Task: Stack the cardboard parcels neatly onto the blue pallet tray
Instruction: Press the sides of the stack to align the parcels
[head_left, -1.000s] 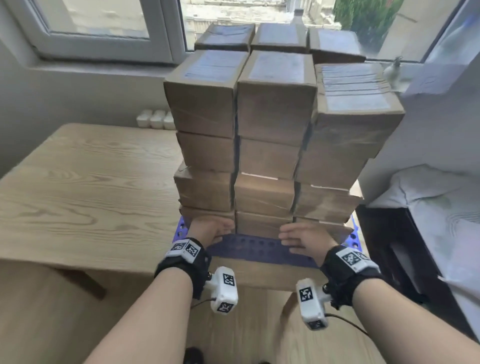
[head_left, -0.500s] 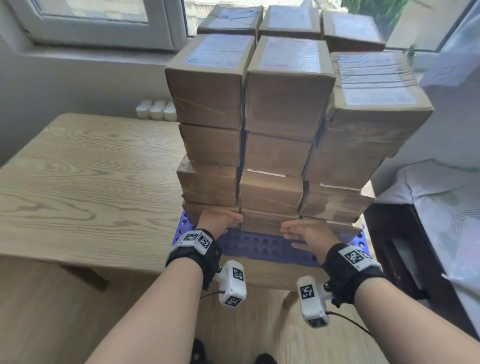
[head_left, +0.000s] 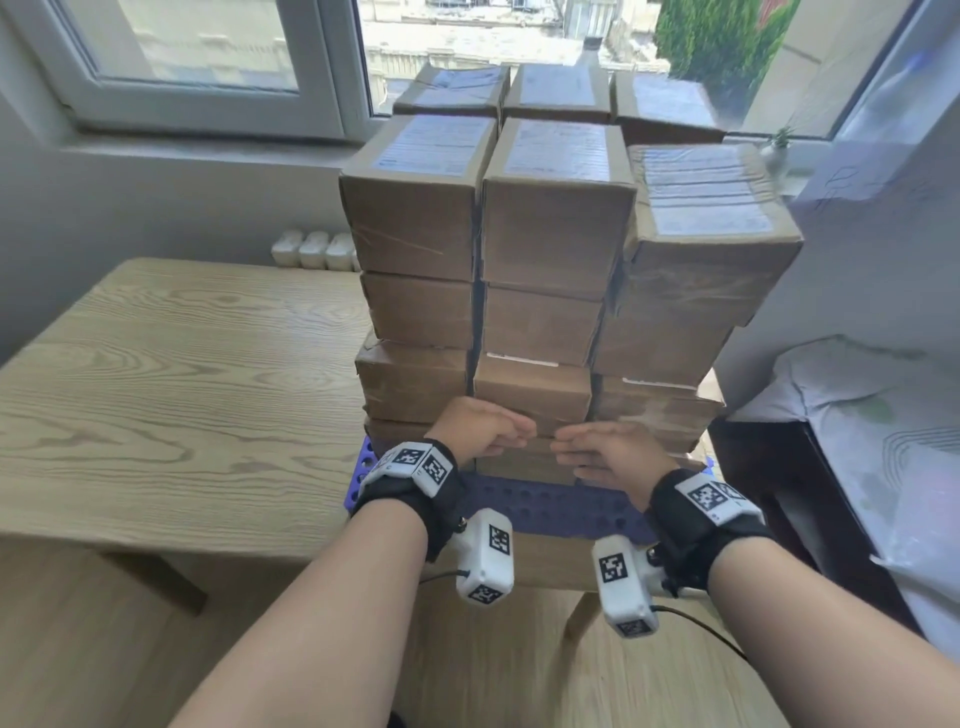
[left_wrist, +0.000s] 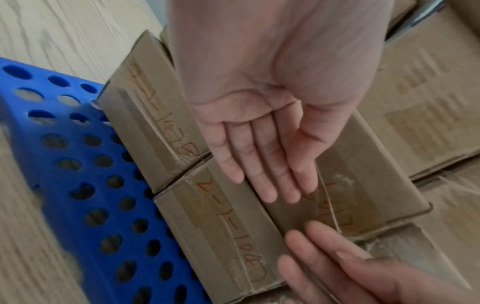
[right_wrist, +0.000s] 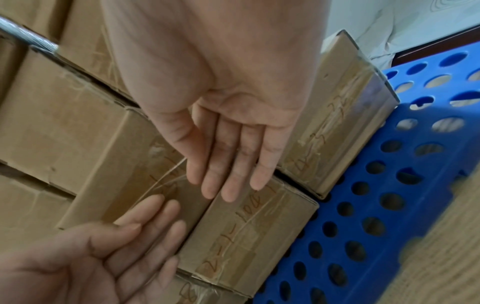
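A tall stack of brown cardboard parcels (head_left: 545, 234), three wide and several layers high, stands on the blue perforated pallet tray (head_left: 561, 509) at the table's near right edge. My left hand (head_left: 498, 431) and right hand (head_left: 587, 447) hover side by side in front of the low middle parcel (head_left: 530, 389), fingertips almost meeting. In the left wrist view the left hand (left_wrist: 270, 181) has straight fingers over taped parcel faces beside the tray (left_wrist: 78, 164). The right hand (right_wrist: 226, 181) looks the same, flat and holding nothing. Whether the fingers touch the cardboard I cannot tell.
The wooden table (head_left: 182, 374) stretches bare to the left of the stack. A window sill and white blocks (head_left: 317, 249) lie behind. A white sheet over dark furniture (head_left: 857, 415) stands close on the right. The tray's front strip is uncovered.
Both hands have lifted from the bottom row of parcels and moved inward toward each other, now level with the row above.
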